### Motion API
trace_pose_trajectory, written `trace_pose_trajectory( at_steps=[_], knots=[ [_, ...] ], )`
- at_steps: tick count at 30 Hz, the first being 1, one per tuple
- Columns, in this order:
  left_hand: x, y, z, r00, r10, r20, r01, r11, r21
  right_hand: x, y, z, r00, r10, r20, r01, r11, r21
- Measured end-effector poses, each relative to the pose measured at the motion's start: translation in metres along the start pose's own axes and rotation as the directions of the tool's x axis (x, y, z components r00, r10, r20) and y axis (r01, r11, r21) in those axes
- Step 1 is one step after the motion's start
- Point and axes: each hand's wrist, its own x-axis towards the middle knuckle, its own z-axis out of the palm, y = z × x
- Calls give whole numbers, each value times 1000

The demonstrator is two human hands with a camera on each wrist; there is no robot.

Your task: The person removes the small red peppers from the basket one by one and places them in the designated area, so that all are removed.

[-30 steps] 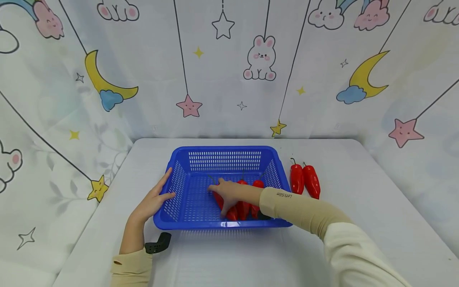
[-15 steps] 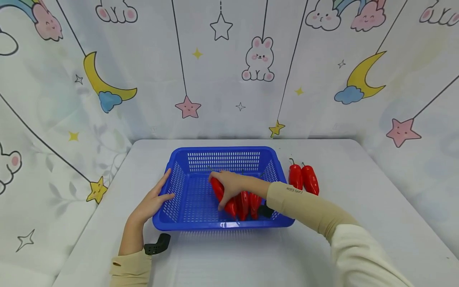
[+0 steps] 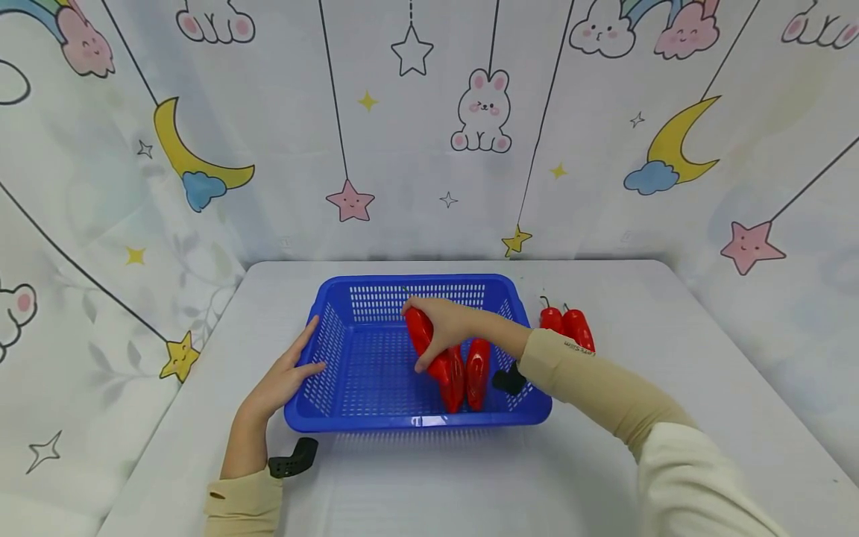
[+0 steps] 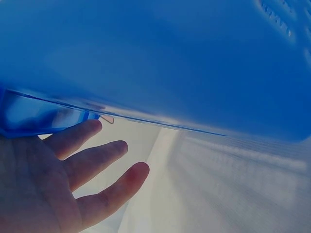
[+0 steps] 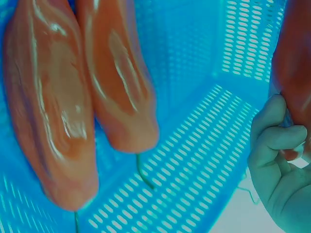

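The right hand (image 3: 446, 326) grips a red pepper (image 3: 419, 330) above the blue basket (image 3: 362, 429), its fingers curled round the upper part. Below it, two more red peppers lie side by side, one of them the right-hand pepper (image 3: 477, 377). In the right wrist view the hand (image 5: 279, 160) holds the pepper (image 5: 296, 63) at the right edge, with two peppers (image 5: 58, 111) in the basket at left. At the basket's left rim rests the left hand (image 3: 285, 380), fingers spread; the left wrist view shows this hand (image 4: 77, 174) by the basket wall (image 4: 160, 58).
Two red peppers (image 3: 577, 328) with green stems lie on the white table (image 3: 671, 373), right of the basket and partly behind the right sleeve (image 3: 590, 380). A patterned cloth (image 3: 268, 112) hangs behind the table. A black wrist device (image 3: 295, 459) sits near the left wrist.
The right hand has taken hold of a pepper and lifted it up and slightly to the right from the others. The left hand stays at the rim.
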Motion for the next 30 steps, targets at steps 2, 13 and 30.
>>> trace_pose_trajectory(
  at_steps=[2,13,30],
  knots=[
    [0,0,0,1000,1,1,-1,1000,-3,-3,0,-6,1000,8,-17,-8,1000,7],
    [-1,0,0,1000,-4,-1,4,1000,-2,-24,7,-30,995,39,-87,-38,999,15],
    [-1,2,1,1000,-5,-10,6,1000,12,-62,35,-55,982,73,-176,-67,997,39]
  ],
)
